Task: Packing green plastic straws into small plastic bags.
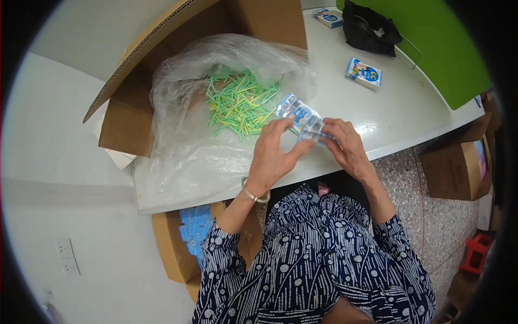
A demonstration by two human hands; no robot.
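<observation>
My left hand (276, 154) and my right hand (348, 147) meet over the table's front edge, fingers pinched on a small blue-and-white printed packet (300, 113). Its upper part sticks out away from me beyond my fingertips; the lower part is folded or bent between them. Whether it is a flat pouch or a thin carton, I cannot tell. Just left of it lies a heap of short green and yellow sticks (243, 102), thin like straws. They rest on a large clear plastic bag (186, 178), which spreads over the table from an opened cardboard box (127, 121).
On the white table (329, 86) a blue-and-white small box (365, 73) lies at the right, another small box (328, 18) farther back beside a black bag (369, 29). A green panel (431, 43) borders the right. Below the table, a carton (170, 245) holds blue packs (195, 229).
</observation>
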